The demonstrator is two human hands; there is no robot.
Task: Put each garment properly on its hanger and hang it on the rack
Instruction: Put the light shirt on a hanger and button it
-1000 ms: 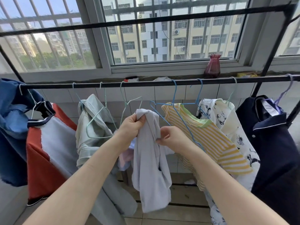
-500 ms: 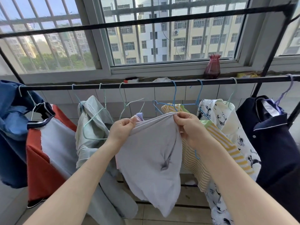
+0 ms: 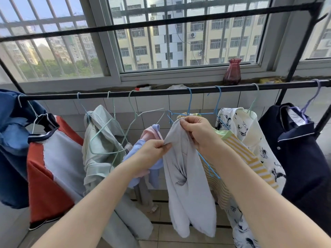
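Observation:
I hold a pale lilac-grey garment (image 3: 188, 190) in front of the black rack bar (image 3: 161, 91). My left hand (image 3: 152, 152) pinches its edge low at the left. My right hand (image 3: 197, 131) grips its top edge higher up, close to a blue wire hanger (image 3: 188, 106) that hangs on the bar. The cloth falls twisted below both hands. A pink and light blue garment (image 3: 152, 133) hangs bunched behind my left hand. An empty pale green wire hanger (image 3: 136, 115) hangs just left of it.
Along the bar hang a blue garment (image 3: 10, 149), a red and grey shirt (image 3: 53, 167), a mint garment (image 3: 102, 149), a yellow striped top (image 3: 247, 156), a white printed shirt (image 3: 250, 133) and a navy shirt (image 3: 304, 158). A red vase (image 3: 232, 72) stands on the windowsill.
Half a second ago the garment was stretched wide between both hands. Now my left hand has dropped lower and the hands are closer, so the cloth hangs narrow and twisted.

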